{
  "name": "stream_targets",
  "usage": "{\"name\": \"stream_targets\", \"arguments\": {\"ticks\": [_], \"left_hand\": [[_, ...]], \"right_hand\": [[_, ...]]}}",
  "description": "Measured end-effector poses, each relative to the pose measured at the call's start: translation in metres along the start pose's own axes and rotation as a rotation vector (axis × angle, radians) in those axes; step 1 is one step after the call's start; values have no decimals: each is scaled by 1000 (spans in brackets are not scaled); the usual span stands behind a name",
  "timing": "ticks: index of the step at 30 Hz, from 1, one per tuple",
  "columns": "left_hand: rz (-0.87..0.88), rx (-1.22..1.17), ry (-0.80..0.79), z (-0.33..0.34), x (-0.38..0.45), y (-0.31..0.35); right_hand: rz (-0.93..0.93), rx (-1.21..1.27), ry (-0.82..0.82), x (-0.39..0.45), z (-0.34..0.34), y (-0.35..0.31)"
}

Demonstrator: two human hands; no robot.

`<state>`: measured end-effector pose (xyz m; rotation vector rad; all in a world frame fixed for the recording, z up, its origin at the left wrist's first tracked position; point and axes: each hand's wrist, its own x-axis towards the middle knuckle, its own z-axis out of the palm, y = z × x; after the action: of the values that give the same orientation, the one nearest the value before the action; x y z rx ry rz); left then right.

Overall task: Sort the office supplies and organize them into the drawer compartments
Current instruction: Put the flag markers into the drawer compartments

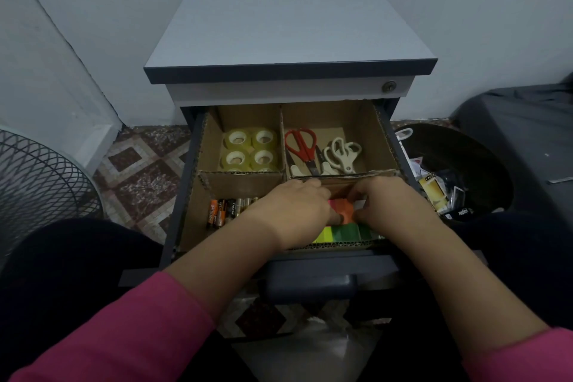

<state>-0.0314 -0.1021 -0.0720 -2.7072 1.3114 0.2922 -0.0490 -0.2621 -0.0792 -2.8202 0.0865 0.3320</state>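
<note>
The open drawer [186, 195] holds a cardboard insert with compartments. Several clear tape rolls [249, 149] fill the back left one. Red scissors [302, 146] and white scissors [342, 153] lie in the back right one. Batteries [221, 211] lie in the front left compartment. In the front right compartment, my left hand [294, 211] and my right hand [390, 205] both pinch a stack of orange and pink sticky notes [342, 211]. Yellow and green sticky notes [344, 232] lie just in front of it, partly hidden by my wrists.
A black bin [465, 170] with scraps stands right of the cabinet. A wire mesh basket [37, 183] stands at the left. The cabinet top [288, 22] is grey. A clear plastic bag [310, 347] lies below the drawer front.
</note>
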Motion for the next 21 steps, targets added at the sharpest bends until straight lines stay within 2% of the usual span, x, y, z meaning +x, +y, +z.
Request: {"name": "stream_targets", "arguments": {"ticks": [4, 11, 21], "left_hand": [[3, -50, -10, -1, -2, -1], [17, -93, -47, -4, -2, -2], [28, -65, -73, -7, -2, -1]], "right_hand": [[-10, 15, 19, 0, -3, 1], [-39, -6, -119, -5, -6, -2], [-8, -39, -135, -3, -5, -4]]}}
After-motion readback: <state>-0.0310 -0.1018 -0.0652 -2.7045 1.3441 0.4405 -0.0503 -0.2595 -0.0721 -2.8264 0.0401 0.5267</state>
